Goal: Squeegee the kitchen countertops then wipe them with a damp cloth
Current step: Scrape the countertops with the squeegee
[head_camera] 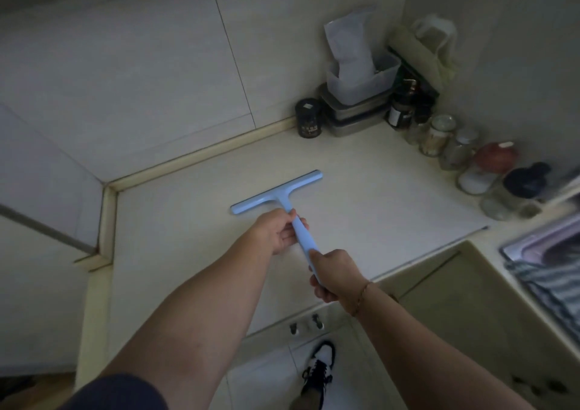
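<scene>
Head view looks down on a pale countertop [361, 208] that fills the middle of the frame, with a light blue squeegee [279, 194] lying across its centre. Its blade runs from middle left up toward the right, set on the counter surface, and its handle slants down toward the lower right. The left hand [277, 232] curls its fingers around the handle just below the blade. The right hand [334, 276], wearing a thin bracelet at the wrist, grips the lower end of the same handle near the counter's front edge. At the upper right, in the corner where the tiled walls meet, stacked plastic containers [357, 102] stand beside a dark jar [309, 122]. A row of glass jars [464, 155] follows the right wall down toward the sink [514, 246] at the right edge, where a striped cloth [546, 281] lies. At the bottom centre a black and white shoe [318, 370] stands on the floor tiles.
</scene>
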Available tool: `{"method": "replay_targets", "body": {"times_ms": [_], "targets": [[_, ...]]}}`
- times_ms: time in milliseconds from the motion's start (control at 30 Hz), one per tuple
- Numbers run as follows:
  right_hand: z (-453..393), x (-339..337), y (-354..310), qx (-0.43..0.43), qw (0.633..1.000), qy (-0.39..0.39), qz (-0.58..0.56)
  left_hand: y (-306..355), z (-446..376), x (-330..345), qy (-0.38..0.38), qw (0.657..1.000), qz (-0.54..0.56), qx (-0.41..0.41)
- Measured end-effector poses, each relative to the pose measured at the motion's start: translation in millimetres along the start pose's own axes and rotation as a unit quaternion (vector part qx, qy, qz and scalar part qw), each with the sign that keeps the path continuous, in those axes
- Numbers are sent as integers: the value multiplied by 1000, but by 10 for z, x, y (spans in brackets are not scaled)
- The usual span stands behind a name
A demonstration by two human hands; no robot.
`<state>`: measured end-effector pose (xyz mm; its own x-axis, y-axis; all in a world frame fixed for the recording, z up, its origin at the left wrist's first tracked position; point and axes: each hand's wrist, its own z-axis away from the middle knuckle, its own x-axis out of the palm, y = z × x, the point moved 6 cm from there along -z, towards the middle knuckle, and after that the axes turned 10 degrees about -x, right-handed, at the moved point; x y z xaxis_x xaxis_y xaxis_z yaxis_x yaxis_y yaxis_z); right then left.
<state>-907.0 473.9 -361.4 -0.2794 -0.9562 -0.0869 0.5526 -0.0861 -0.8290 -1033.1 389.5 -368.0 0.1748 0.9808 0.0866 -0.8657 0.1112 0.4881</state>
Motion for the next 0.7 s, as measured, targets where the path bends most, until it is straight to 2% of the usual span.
{"method": "replay_targets", "body": {"times_ms": [400,700], "targets": [[913,-276,550,-24,999,22,27,-936,500,184,-22,1000,7,-10],[1153,-295,623,-18,1000,5,24,-1109,634,202,-25,1000,10,-9]]}}
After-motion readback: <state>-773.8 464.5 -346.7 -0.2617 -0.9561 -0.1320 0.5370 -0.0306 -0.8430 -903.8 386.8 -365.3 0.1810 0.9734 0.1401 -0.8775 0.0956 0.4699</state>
